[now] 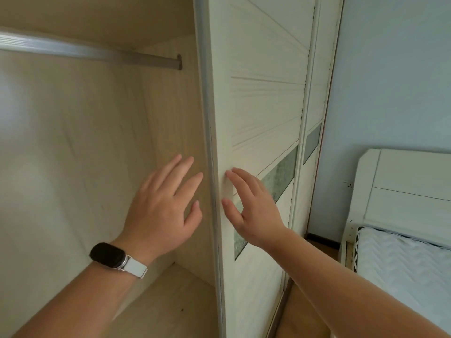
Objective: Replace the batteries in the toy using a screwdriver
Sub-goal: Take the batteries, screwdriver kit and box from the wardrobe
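No toy, batteries or screwdriver are in view. I face a wardrobe with a white sliding door (263, 106). My left hand (162, 206), with a dark watch on the wrist, is spread open inside the wardrobe opening, just left of the door's edge. My right hand (251, 211) lies flat with fingers apart on the door's front face, its fingertips close to that edge. Neither hand holds anything.
The wardrobe's inside (85, 154) is pale wood with a metal hanging rail (97, 53) across the top and a bare shelf (170, 301) below. A second door panel (314, 98) sits behind the first. A bed with white headboard (402, 189) and mattress (402, 264) stands at the right.
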Tool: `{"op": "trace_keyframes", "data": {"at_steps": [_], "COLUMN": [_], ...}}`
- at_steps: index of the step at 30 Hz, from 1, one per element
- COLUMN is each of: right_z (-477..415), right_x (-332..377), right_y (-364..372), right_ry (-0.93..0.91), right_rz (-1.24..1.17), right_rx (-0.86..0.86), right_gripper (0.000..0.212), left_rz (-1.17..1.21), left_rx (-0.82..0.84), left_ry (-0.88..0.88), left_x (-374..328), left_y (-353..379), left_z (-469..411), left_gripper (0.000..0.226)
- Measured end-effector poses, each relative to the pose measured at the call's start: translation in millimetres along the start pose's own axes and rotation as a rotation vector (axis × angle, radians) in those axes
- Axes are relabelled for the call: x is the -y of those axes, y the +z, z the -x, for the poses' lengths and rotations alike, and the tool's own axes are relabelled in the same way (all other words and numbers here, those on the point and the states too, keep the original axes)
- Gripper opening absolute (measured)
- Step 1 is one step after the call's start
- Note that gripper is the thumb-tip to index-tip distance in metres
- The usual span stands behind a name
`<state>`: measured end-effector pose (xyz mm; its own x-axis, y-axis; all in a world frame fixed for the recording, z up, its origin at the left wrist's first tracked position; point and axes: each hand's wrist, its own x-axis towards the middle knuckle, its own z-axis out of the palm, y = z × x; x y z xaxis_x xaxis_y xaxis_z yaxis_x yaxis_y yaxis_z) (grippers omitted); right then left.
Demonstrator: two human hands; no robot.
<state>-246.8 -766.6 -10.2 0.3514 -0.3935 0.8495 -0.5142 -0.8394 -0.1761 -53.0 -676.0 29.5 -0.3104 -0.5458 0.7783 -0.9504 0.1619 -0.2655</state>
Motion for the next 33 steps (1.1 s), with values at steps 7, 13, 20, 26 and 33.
{"op": "trace_keyframes", "data": {"at_steps": [7, 13, 20, 26, 33], "right_z": [46.2, 89.1, 124.4, 149.6, 173.5], "right_x": [73.8, 120.2, 166.5, 190.7, 200.1], "right_y": [8.0, 43.0, 102.2, 161.0, 242.8], "right_ry": [0.105, 0.009, -0.057, -0.161, -0.311], "right_rz": [0.147, 0.18, 0.175, 0.117, -0.019], "right_rx": [0.148, 0.444, 0.721, 0.93, 1.139], "right_gripper": [0.051, 0.055, 0.056, 0.057, 0.062], "left_rz": [0.134, 0.166, 0.157, 0.1, -0.005], "left_rx": [0.252, 0.424, 0.57, 0.657, 0.777], "left_ry": [-0.227, -0.395, -0.579, -0.737, -0.953], "left_x": [31.6, 34.6, 34.8, 34.5, 39.8], "left_y": [-26.5, -48.3, -59.3, -58.0, -42.2], "left_z": [107.9, 204.9, 297.2, 361.0, 415.9], "left_gripper": [0.055, 0.058, 0.057, 0.049, 0.046]}}
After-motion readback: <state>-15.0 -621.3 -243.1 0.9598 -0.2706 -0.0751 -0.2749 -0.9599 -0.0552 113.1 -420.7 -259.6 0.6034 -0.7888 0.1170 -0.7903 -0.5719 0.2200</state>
